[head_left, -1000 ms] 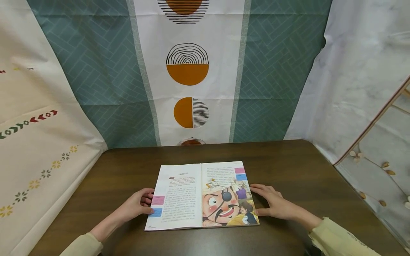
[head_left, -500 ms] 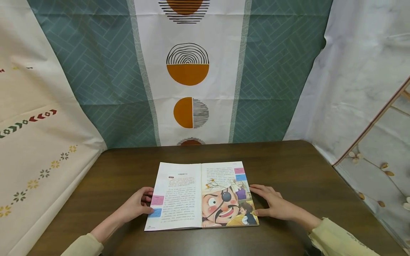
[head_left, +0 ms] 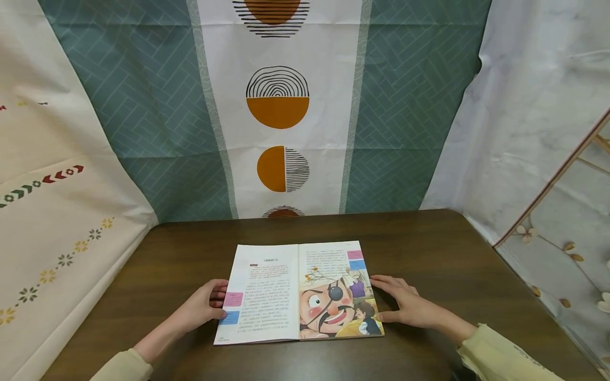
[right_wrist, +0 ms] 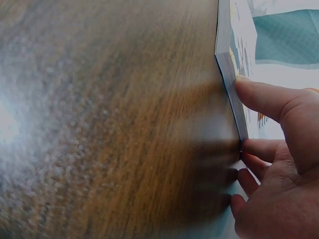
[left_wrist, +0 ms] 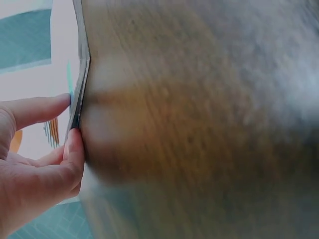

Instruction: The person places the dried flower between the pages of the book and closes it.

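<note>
We see an open book (head_left: 298, 290) lying flat on the brown bench (head_left: 429, 248), near the front edge and about in the middle. Its left page has writing and two little colored tabs, pink and blue. Its right page has a big cartoon face with an eye patch and a mustache.

Our left hand (head_left: 202, 306) is at the book's left edge. The thumb lies on top of the page by the blue tab, and the fingers curl at the edge. In the left wrist view the thumb and a finger (left_wrist: 75, 149) pinch the thin edge of the book (left_wrist: 79, 94), so this hand grips it.

Our right hand (head_left: 405, 304) is at the book's right edge. The thumb touches the bottom corner of the picture page, and the fingers spread along the side. In the right wrist view the thumb (right_wrist: 259, 94) presses on top of the edge of the book (right_wrist: 227, 55) and the fingers tuck under it, so this hand holds it too.

Both arms wear pale yellow sleeves (head_left: 500, 354).

Behind the bench hangs a green and white cloth (head_left: 278, 106) with orange half circles. A cream cloth (head_left: 57, 222) with small flowers hangs on the left, and a white cloth (head_left: 529, 106) hangs on the right.
</note>
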Demonstrator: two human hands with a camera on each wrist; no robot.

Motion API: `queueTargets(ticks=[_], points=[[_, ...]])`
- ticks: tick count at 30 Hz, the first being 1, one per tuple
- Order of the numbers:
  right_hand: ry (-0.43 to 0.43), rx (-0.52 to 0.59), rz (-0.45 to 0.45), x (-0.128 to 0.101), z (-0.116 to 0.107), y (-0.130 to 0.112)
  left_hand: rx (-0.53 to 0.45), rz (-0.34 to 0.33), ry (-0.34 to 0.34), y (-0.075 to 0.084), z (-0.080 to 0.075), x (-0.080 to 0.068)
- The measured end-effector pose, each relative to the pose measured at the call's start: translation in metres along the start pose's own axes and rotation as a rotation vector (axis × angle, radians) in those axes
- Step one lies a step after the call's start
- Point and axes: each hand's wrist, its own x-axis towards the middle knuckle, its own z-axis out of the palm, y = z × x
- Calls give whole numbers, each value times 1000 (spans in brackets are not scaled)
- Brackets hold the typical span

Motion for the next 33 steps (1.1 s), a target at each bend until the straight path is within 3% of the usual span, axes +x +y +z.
queueTargets(ticks=[8, 15, 23, 33], points=[[4, -1, -4, 0, 0, 1, -25, -35, 7, 2, 1, 1], [14, -7, -12, 1, 2, 0, 46, -60, 11, 11, -1, 3], [14, -20, -12, 2, 1, 1, 83, -59, 24, 10, -1, 2], [4, -6, -21, 0, -1, 0, -73, -85, -20, 3, -5, 3]])
